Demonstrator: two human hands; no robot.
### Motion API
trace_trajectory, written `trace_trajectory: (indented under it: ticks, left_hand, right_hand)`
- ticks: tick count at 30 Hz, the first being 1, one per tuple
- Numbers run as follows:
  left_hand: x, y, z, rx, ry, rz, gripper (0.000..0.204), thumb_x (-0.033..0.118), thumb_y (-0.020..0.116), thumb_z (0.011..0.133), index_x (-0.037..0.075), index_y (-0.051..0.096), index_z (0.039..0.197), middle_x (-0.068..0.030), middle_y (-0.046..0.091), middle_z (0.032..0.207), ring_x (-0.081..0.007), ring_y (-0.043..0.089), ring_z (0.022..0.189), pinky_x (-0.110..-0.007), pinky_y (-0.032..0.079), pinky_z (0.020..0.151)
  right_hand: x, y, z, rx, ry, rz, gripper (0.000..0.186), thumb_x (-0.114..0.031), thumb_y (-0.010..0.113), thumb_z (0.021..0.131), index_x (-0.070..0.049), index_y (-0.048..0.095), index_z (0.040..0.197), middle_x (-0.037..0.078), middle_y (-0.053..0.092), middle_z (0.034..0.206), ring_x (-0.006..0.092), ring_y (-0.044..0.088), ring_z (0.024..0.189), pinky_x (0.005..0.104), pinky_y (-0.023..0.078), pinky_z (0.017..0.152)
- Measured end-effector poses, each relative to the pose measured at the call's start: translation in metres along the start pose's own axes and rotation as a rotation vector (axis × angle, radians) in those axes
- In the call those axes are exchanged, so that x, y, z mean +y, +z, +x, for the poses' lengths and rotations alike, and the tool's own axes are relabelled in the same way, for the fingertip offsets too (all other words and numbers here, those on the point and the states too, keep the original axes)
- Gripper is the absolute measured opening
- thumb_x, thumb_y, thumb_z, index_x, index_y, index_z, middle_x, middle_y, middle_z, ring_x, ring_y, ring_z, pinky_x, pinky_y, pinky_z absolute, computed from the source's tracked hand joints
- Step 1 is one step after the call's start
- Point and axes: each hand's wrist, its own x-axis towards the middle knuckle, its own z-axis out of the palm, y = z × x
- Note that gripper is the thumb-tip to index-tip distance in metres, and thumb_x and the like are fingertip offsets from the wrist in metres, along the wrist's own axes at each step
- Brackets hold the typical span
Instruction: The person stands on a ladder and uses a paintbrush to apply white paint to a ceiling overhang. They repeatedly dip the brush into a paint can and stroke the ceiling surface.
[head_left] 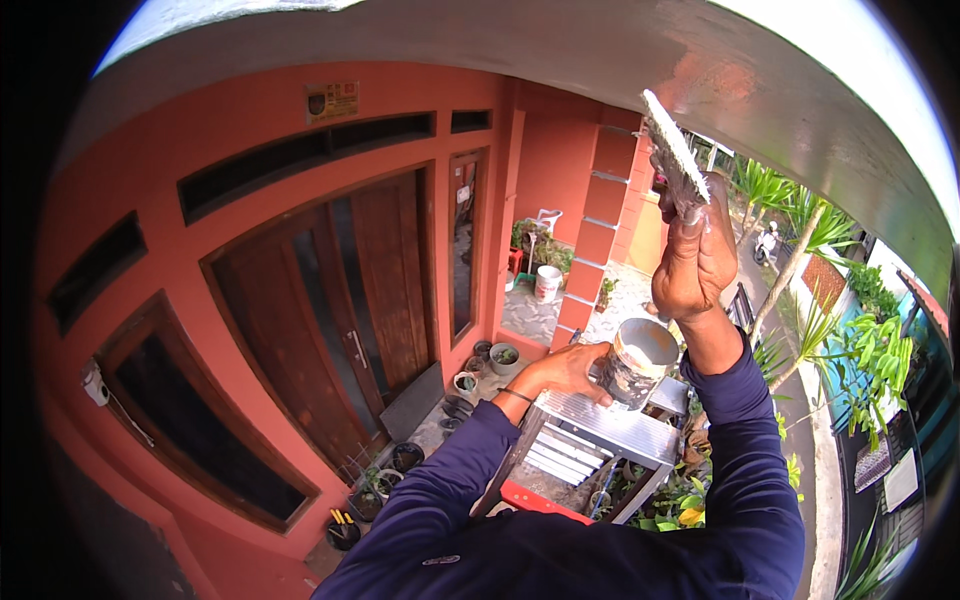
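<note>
Right hand [695,255] clamps the brush [675,155] upper right at the beam [800,110]; left hand [565,375] closed around the tin [637,362] — best kept level.

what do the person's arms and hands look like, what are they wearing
Both arms are covered by long dark navy blue sleeves that reach down to the wrists, the cloth creased at the elbows. Both hands are bare, with no gloves. The left hand has a thin dark band around its wrist, just past the cuff. The right hand shows no ring or watch that can be made out.
</note>
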Motion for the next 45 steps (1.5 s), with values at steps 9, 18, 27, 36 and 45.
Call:
trace_trajectory:
  ticks: [9,18,27,36,45]
  left_hand:
    - [-0.007,0.001,0.002,0.011,0.008,0.066,0.109,0.023,0.100,0.070,0.010,0.045,0.163,-0.0129,0.062,0.155,-0.0275,0.059,0.142,-0.048,0.058,0.110]
    - [-0.008,0.001,0.001,0.021,0.022,0.039,0.109,0.021,0.100,0.070,0.003,0.044,0.162,-0.0188,0.060,0.155,-0.0289,0.058,0.144,-0.045,0.059,0.111]
    - [-0.009,0.002,0.002,0.053,0.060,0.086,0.108,0.027,0.100,0.067,0.000,0.048,0.158,-0.0219,0.067,0.146,-0.0329,0.063,0.137,-0.045,0.051,0.116]
    - [-0.006,0.000,0.001,0.067,0.050,0.114,0.104,0.033,0.101,0.067,-0.004,0.053,0.152,-0.0236,0.067,0.146,-0.0349,0.064,0.136,-0.045,0.047,0.118]
    - [0.005,0.001,-0.003,0.085,0.010,0.071,0.104,0.028,0.101,0.068,-0.002,0.052,0.154,-0.0215,0.068,0.146,-0.0324,0.061,0.139,-0.042,0.044,0.121]
  right_hand:
    - [0.031,0.031,0.033,0.174,-0.150,-0.041,0.027,-0.013,0.070,0.108,0.004,0.063,0.127,0.014,0.069,0.101,0.0199,0.066,0.081,0.0298,0.054,0.072]
    - [0.039,0.039,0.048,0.119,0.045,0.029,0.018,-0.014,0.066,0.111,0.000,0.054,0.111,0.009,0.067,0.083,0.0146,0.063,0.071,0.0289,0.053,0.064]
    - [0.014,0.030,0.024,0.047,-0.041,-0.038,0.016,-0.007,0.072,0.106,0.002,0.059,0.109,0.012,0.070,0.082,0.0182,0.069,0.065,0.0312,0.054,0.057]
    - [0.011,0.033,0.036,0.053,0.143,0.121,0.015,-0.012,0.070,0.108,-0.001,0.061,0.111,0.011,0.068,0.075,0.0186,0.070,0.061,0.0307,0.052,0.052]
    - [0.013,0.020,0.040,0.057,0.009,-0.022,0.024,-0.012,0.075,0.104,0.002,0.063,0.119,0.014,0.072,0.081,0.0283,0.072,0.064,0.0363,0.054,0.055]
